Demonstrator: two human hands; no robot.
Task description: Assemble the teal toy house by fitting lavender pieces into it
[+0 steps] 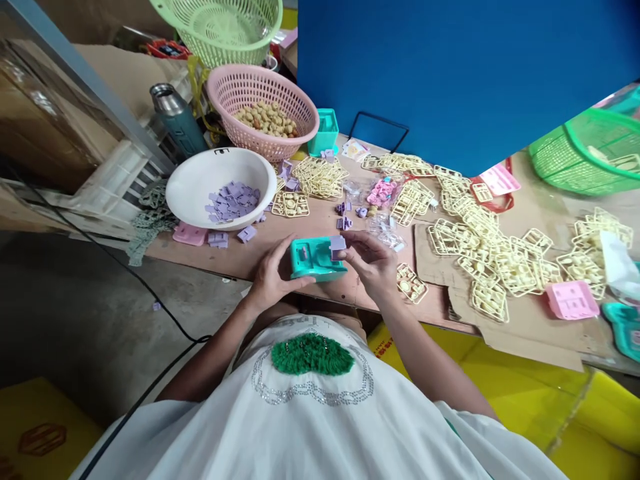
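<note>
A teal plastic toy casing (pixel 311 261) with a hollow, moulded inside is gripped along its left end by my left hand (pixel 270 279), the thumb in front and fingers behind. My right hand (pixel 374 263) pinches a small lilac plastic piece (pixel 338 245) between thumb and fingertips. That piece overlaps the casing's right end; whether it is seated there I cannot tell. Left of my hands a white bowl (pixel 175 193) holds many similar lilac pieces (pixel 234 201). Several loose lilac parts (pixel 218 239) lie in front of it on the table.
Cream plastic part frames (pixel 500 260) cover the right of the table (pixel 325 220). A pink basket (pixel 260 143) of peanuts and a green basket (pixel 220 33) stand at back left, beside a thermos (pixel 177 120). A large blue panel (pixel 440 73) blocks the back; a pink casing (pixel 571 299) lies right.
</note>
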